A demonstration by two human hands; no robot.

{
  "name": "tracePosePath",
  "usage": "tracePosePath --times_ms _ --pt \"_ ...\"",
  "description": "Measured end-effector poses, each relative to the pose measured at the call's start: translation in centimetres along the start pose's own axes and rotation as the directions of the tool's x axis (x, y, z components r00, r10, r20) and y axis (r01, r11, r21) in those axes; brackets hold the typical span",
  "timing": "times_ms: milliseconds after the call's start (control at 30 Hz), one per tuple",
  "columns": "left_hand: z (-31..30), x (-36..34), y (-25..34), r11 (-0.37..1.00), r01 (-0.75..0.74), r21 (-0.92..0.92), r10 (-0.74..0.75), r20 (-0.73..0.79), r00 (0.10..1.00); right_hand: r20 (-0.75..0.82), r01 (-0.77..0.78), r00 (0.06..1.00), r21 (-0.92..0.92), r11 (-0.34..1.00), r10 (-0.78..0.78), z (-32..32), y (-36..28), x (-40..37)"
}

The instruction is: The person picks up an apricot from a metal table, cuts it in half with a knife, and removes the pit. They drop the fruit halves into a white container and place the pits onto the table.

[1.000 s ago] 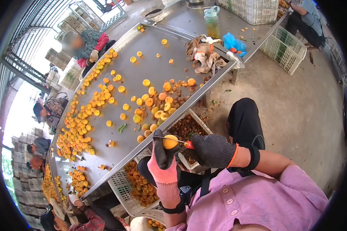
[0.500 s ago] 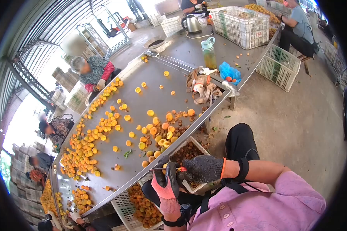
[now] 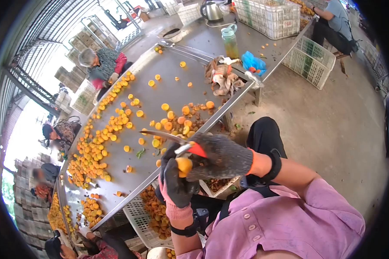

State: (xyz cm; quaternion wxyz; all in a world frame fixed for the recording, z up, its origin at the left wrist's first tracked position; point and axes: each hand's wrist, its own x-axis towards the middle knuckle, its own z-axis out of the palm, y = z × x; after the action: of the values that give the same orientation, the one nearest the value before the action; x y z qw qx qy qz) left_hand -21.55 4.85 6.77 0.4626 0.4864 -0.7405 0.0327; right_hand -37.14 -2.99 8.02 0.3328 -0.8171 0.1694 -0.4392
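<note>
A dark-gloved right hand, my right hand (image 3: 222, 156), is closed round a knife (image 3: 166, 137) with a red and white handle; its curved blade points left over the metal table. Below the handle my left hand (image 3: 176, 181), in a grey and pink glove, grips a yellow-orange apricot (image 3: 184, 165). The two hands are close together at the table's near edge. Past them on the metal table (image 3: 138, 172) lie loose apricots, whole and halved, with a larger heap (image 3: 88, 151) to the left. Parts of my left fingers are hidden behind the fruit.
Under the near edge are a white crate of apricots (image 3: 157, 211) and a container of dark pieces (image 3: 218, 184), partly hidden by my right hand. Farther back stand a green bottle (image 3: 230, 42), cloths (image 3: 222, 77), a kettle (image 3: 212, 11) and a crate (image 3: 268, 18). Several people sit around the table.
Both hands have risen toward the camera, and the knife has turned so that more of its blade shows. The view has tilted down slightly.
</note>
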Motion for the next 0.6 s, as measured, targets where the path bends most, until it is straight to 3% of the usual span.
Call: tracePosePath --times_ms 67,100,167,200,233,267,333,367,400,467,500,533,567,600 --pt "0.6 0.9 0.9 0.989 0.145 -0.043 -0.147 -0.055 0.988 0.026 0.008 1.000 0.271 0.963 -0.016 0.9 0.7 1.2" --pt "0.9 1.3 0.7 0.988 0.150 -0.043 -0.153 -0.059 0.987 0.086 -0.097 0.993 0.271 0.958 0.076 0.8 0.8 1.6" --pt "1.3 2.2 -0.2 0.861 0.415 -0.295 -0.441 -0.022 0.897 0.066 -0.095 0.995 0.344 0.934 0.077 2.0 2.5 2.3" --pt "1.6 2.5 -0.6 0.858 0.424 -0.290 -0.449 -0.023 0.893 0.040 -0.095 0.995 0.413 0.906 0.086 2.6 3.4 2.7" --pt "1.8 2.7 -1.0 0.698 0.524 -0.489 -0.597 0.008 0.802 0.040 -0.186 0.981 0.468 0.864 0.190 2.9 4.2 3.0" --pt "1.9 2.9 -1.6 0.487 0.576 -0.657 -0.718 0.074 0.692 0.046 -0.196 0.979 0.476 0.858 0.198 2.9 4.7 3.5" --pt "1.9 3.9 -3.7 0.456 0.604 -0.654 -0.708 0.145 0.691 0.147 -0.337 0.941 0.483 0.808 0.305 2.6 6.3 5.1" --pt "1.9 4.2 -4.8 0.321 0.601 -0.732 -0.663 0.280 0.694 0.196 -0.365 0.930 0.609 0.704 0.312 3.0 7.7 6.0" --pt "2.0 4.4 -5.9 0.171 0.597 -0.784 -0.592 0.402 0.698 0.202 -0.374 0.926 0.610 0.698 0.319 3.0 8.9 6.9" --pt "2.6 4.6 -8.6 0.155 0.593 -0.790 -0.551 0.429 0.716 0.352 -0.543 0.835 0.406 0.735 0.423 3.0 11.2 8.4" --pt "2.8 5.0 -9.9 0.157 0.596 -0.788 -0.561 0.426 0.710 0.291 -0.454 0.885 0.375 0.808 0.363 3.9 12.6 8.9" --pt "3.0 5.3 -11.1 0.157 0.599 -0.785 -0.571 0.422 0.704 0.300 -0.463 0.880 0.374 0.804 0.368 4.6 13.6 9.3" --pt "3.6 5.6 -11.5 0.225 0.669 -0.708 -0.689 0.371 0.623 0.190 -0.335 0.937 0.250 0.908 0.293 5.3 14.5 9.7" --pt "3.9 5.5 -12.9 0.213 0.676 -0.706 -0.697 0.375 0.612 0.094 -0.204 0.976 0.106 0.973 0.195 6.2 15.4 10.0"
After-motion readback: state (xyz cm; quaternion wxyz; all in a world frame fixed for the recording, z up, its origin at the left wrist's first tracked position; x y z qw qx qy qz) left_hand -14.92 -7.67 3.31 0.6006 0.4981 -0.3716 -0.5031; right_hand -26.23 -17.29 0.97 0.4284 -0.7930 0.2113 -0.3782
